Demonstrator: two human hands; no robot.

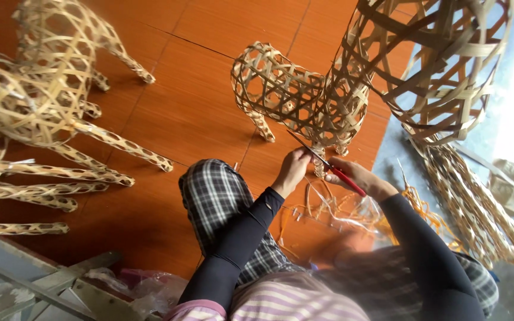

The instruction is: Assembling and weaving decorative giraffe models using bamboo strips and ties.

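1. The person sits on an orange tiled floor [197, 113], working on a small woven bamboo animal figure [298, 98] that stands just beyond both hands.
2. The left hand [293, 167] is curled closed around the bottom of one of the figure's legs, steadying it; the right hand [358, 176] is closed on red-handled scissors [328, 166], whose dark blades angle up across the left hand towards that leg.
3. The step in hand looks like trimming strip ends at the leg; a clean cut would call for a steady grip and blades kept close to the weave.
4. The figure is pale, open lattice, hollow, upright on thin legs.
5. Loose bamboo offcuts [328, 208] lie below the hands; larger woven figures [37, 89] lie far to the left.
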